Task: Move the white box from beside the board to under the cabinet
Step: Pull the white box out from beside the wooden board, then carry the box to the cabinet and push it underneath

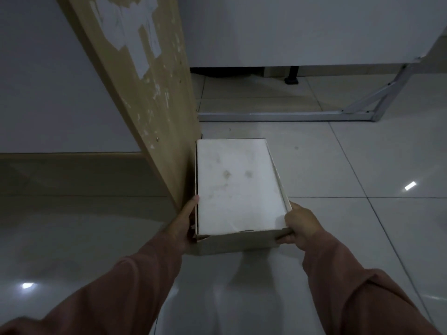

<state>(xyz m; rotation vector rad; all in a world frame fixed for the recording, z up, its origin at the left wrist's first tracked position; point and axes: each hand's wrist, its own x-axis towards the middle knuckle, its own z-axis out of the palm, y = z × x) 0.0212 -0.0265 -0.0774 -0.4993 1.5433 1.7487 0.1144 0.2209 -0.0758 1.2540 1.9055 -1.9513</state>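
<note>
A white box [238,184] with a stained lid and brown cardboard sides lies on the tiled floor, its left side against the foot of a leaning wooden board [150,88]. My left hand [185,223] presses flat on the box's near left side, squeezed between box and board. My right hand [298,224] grips the near right corner, fingers wrapped over the front edge. The white cabinet [302,30] stands at the back, with a dark gap under it above the floor.
A grey metal frame [285,116] runs along the floor in front of the cabinet, with slanted struts at the right. A black cabinet foot [291,77] stands in the gap. The wall and skirting lie left of the board. Glossy tiles stretch to the right.
</note>
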